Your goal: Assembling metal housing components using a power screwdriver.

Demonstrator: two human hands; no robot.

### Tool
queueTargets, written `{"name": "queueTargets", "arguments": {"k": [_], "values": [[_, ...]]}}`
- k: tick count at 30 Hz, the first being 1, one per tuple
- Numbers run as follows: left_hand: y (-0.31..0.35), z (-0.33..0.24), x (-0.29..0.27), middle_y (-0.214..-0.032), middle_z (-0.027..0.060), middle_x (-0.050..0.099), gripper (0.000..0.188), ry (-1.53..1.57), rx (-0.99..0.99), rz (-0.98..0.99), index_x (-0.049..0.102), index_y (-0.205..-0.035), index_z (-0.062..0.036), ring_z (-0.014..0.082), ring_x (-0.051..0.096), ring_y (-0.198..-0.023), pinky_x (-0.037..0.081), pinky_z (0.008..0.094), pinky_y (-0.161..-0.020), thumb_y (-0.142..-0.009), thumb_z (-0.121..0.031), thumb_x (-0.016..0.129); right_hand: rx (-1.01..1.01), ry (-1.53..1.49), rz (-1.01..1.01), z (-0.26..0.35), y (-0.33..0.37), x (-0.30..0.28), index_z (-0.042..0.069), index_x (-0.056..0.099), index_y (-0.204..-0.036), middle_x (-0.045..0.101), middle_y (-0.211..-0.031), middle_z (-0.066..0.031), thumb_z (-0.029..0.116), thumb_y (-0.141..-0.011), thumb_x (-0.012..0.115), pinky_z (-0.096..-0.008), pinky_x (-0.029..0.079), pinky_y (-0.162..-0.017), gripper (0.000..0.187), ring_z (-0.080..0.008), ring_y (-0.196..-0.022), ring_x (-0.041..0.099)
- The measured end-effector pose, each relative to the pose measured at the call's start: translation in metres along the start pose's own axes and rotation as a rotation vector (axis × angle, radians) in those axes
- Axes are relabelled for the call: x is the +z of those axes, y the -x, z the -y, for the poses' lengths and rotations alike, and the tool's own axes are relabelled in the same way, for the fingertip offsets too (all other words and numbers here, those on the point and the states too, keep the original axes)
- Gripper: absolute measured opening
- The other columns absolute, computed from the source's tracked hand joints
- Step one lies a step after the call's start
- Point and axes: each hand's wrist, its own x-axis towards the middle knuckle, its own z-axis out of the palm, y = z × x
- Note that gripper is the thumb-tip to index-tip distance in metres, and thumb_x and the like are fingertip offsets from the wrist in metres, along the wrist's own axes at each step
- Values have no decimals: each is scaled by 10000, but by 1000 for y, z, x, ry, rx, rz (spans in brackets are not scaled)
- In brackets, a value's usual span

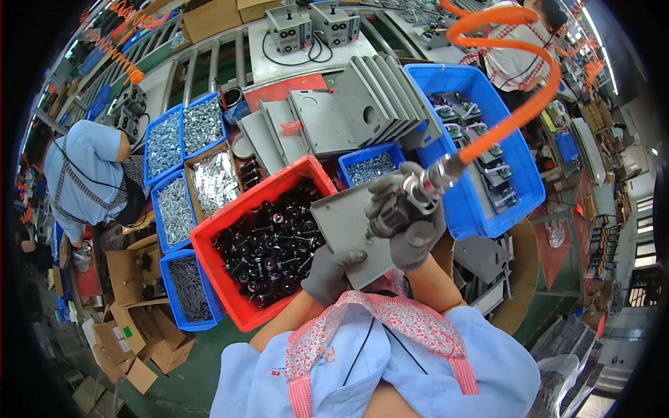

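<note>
Grey work gloves cover both my hands. My left hand (329,274) grips the lower left edge of a grey metal panel (343,224), its thumb lying on the face. My right hand (418,240) is wrapped round a pneumatic screwdriver (391,219) held over that panel. An orange coiled air hose (512,125) runs up from the tool's metal fitting. Whether the tool's tip touches the panel I cannot tell. Left of the panel stands a red bin (210,259) full of black parts with screw shafts (268,240).
Blue bins of screws and small hardware (172,212) line the left. Grey bent panels (348,104) stack beyond the red bin. A large blue bin (519,174) holds circuit boards at right, above a carton (524,279) of metal parts. Co-workers (87,164) stand left and far right.
</note>
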Motion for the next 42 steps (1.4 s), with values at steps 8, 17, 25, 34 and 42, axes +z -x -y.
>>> {"name": "queueTargets", "arguments": {"k": [8, 17, 25, 34, 42], "values": [[7, -6, 6, -1090, 123, 611, 449, -70, 23, -63, 530, -1175, 21, 254, 625, -957, 514, 399, -877, -734, 66, 607, 289, -314, -145, 10, 11, 0, 88, 452, -1233, 605, -971, -184, 814, -714, 465, -427, 471, -495, 892, -316, -677, 596], [4, -5, 6, -1056, 118, 622, 403, -63, 73, -124, 560, -1126, 34, 226, 624, -943, 513, 367, -855, -727, 80, 584, 314, -459, -184, 28, 9, 6, 18, 532, -1107, 611, -867, -242, 498, -915, 363, -394, 487, -515, 543, -326, -635, 602], [0, 1, -2, -1023, 135, 623, 414, -113, 146, -130, 543, -1120, 55, 237, 639, -892, 530, 360, -809, -710, 80, 597, 334, -315, -193, 34, 6, 10, -28, 538, -1063, 619, -840, -212, 562, -915, 332, -360, 518, -554, 642, -259, -685, 626], [1, -3, -3, -969, 133, 638, 370, -147, 202, -121, 577, -1061, 59, 228, 648, -838, 538, 348, -761, -696, 61, 636, 193, -242, 274, 11, -1, -4, 5, 470, -1116, 591, -930, -155, 2, -791, 575, -326, 514, -606, 342, -170, -652, 581], [-2, -8, -8, -1016, 164, 617, 426, -80, 169, -138, 528, -1137, 71, 271, 640, -877, 546, 400, -793, -717, 55, 600, 81, -224, 90, 29, -6, 2, 26, 472, -1083, 575, -927, -171, -142, -798, 443, -406, 540, -616, 332, -184, -624, 565]]}}
